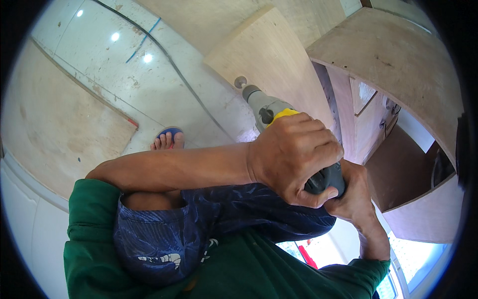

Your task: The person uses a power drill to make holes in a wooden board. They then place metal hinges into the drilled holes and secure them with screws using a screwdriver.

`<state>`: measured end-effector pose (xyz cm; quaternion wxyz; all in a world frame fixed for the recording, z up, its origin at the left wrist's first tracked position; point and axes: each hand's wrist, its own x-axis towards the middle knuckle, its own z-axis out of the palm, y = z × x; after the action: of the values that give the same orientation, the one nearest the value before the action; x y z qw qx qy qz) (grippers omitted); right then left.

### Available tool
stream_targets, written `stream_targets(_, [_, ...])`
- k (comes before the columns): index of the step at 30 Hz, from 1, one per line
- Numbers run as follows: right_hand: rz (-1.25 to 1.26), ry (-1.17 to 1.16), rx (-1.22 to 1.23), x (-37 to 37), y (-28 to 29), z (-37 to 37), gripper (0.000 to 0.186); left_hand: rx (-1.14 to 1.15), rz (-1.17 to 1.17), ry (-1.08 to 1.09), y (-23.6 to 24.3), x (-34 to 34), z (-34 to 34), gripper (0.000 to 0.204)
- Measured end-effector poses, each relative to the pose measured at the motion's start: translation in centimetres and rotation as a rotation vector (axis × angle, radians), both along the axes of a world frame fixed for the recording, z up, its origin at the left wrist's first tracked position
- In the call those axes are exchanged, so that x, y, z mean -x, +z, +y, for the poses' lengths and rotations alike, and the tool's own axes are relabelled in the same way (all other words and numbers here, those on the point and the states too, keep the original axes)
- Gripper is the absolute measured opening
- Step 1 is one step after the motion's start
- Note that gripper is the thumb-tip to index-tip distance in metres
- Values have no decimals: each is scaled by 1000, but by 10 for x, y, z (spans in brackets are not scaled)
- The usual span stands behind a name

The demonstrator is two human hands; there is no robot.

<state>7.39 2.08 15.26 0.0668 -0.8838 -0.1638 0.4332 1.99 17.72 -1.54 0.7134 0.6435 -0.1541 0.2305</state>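
Note:
A power drill (270, 107) with a grey front, a yellow band and a black rear end points away from me, toward a pale wooden panel (291, 65). My left hand (298, 157) is wrapped over the top of the drill's body. At its black rear end, my right hand (352, 192) grips it from the right, with most of its fingers hidden. Just beyond the chuck, a round grey spot (240, 82) shows near the panel's left edge. Whether it is a wide bit or a drilled recess, I cannot tell.
An open wooden cabinet (383, 42) stands on the right. Another wooden board (59, 124) lies at the left. A dark cable (169, 57) runs across the dusty tiled floor (109, 60). My sandalled foot (169, 138) is below it, and my bent knee is under my left forearm.

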Motion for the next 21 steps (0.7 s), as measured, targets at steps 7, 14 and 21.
stream_targets(7, [84, 20, 51, -26, 10, 15, 38, -8, 11, 47, 4, -12, 5, 55])
stream_targets(14, [93, 36, 29, -42, 9, 11, 36, 5, 24, 61, 6, -24, -2, 53])
stream_targets(21, [98, 8, -11, -34, -2, -16, 38, -14, 47, 16, 2, -18, -13, 55])
